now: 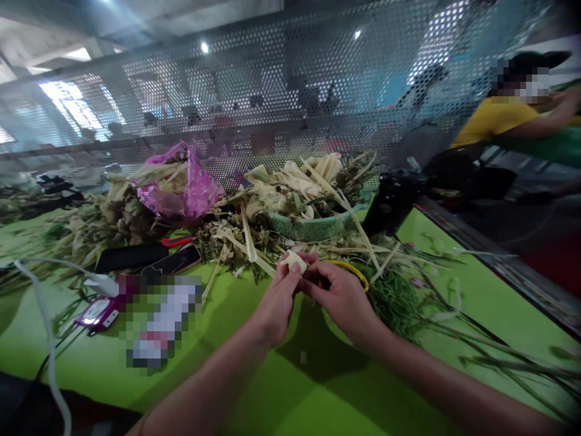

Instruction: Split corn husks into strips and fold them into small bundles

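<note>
Over the green table, my two hands meet in the middle of the head view. My left hand (278,303) is closed around a small pale cream piece (295,261), which looks like folded dried husk or leaf; its top shows above the thumb. Close against it, my right hand (345,297) has its thumb and fingers pinched together. Whatever lies between those fingertips is hidden. Just behind the right hand, a yellow curved band (358,272) shows in part. A heap of green stringy fibre (394,303) lies to its right.
A green basket (313,227) full of dried husks stands behind my hands. Left of it are a pink bag (190,188), a dark phone (172,260) and a purple power bank (102,312) with cables. A black bottle (390,203) stands right; beyond sits a person in yellow (499,118).
</note>
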Action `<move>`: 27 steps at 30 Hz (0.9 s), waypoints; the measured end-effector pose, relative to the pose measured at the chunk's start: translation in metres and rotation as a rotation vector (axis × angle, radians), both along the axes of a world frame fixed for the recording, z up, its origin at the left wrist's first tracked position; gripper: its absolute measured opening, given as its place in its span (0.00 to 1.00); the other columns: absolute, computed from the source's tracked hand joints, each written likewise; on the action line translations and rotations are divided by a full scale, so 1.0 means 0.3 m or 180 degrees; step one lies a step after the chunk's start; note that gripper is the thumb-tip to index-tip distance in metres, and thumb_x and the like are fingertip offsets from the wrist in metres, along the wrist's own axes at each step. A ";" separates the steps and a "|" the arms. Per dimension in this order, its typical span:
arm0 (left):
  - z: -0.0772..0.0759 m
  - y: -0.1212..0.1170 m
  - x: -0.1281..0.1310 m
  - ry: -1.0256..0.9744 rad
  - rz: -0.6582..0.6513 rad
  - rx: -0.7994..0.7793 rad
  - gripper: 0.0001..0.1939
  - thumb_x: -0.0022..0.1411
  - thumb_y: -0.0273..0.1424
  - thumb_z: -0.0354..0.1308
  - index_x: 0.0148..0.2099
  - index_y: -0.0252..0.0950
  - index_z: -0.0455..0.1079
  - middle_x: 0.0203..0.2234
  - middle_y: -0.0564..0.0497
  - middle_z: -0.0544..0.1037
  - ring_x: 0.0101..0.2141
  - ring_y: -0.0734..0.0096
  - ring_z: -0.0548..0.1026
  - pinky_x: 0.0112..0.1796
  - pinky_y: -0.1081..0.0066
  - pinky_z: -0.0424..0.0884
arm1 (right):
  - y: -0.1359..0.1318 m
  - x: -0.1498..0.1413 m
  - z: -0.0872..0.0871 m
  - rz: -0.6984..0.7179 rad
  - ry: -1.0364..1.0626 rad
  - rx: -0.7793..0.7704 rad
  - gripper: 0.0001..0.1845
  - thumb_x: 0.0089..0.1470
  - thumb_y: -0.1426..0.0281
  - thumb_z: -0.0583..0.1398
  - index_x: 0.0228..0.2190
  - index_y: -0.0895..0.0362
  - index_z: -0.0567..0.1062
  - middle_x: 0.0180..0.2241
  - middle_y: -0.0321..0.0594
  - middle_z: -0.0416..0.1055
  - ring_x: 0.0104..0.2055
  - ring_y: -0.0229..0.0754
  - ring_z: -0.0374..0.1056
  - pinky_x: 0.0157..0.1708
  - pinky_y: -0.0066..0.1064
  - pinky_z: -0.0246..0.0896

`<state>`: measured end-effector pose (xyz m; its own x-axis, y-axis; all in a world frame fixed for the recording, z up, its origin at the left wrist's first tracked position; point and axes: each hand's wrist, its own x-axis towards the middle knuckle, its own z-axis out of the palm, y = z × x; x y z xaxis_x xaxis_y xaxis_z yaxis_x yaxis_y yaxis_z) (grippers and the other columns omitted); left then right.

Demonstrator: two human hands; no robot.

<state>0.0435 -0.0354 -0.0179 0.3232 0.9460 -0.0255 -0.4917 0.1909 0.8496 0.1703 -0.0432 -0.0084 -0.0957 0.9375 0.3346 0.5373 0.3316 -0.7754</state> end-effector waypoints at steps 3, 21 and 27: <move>0.010 -0.002 -0.012 0.0294 0.0056 0.0092 0.19 0.59 0.38 0.58 0.52 0.41 0.68 0.47 0.46 0.74 0.51 0.65 0.69 0.53 0.67 0.62 | 0.005 0.004 -0.011 0.0046 0.0124 -0.0056 0.11 0.55 0.62 0.58 0.26 0.56 0.71 0.24 0.35 0.68 0.27 0.39 0.62 0.26 0.29 0.57; 0.005 0.034 -0.058 0.0209 0.0325 0.0052 0.16 0.54 0.36 0.63 0.44 0.33 0.75 0.36 0.47 0.77 0.36 0.73 0.71 0.43 0.72 0.66 | -0.027 0.012 0.045 0.0358 -0.0437 0.0094 0.09 0.54 0.69 0.58 0.23 0.55 0.68 0.23 0.33 0.65 0.27 0.37 0.60 0.26 0.28 0.52; 0.016 0.041 -0.070 0.0030 0.0067 -0.0188 0.16 0.54 0.36 0.64 0.44 0.34 0.75 0.33 0.48 0.77 0.32 0.77 0.71 0.37 0.77 0.67 | -0.022 0.064 0.074 0.0021 -0.0217 -0.0011 0.11 0.55 0.60 0.59 0.32 0.55 0.67 0.27 0.35 0.67 0.27 0.37 0.61 0.25 0.27 0.53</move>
<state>0.0225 -0.0231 -0.0130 0.3028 0.9493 -0.0844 -0.4881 0.2305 0.8418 0.1896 -0.0500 0.0139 -0.1244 0.9379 0.3239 0.5867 0.3328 -0.7383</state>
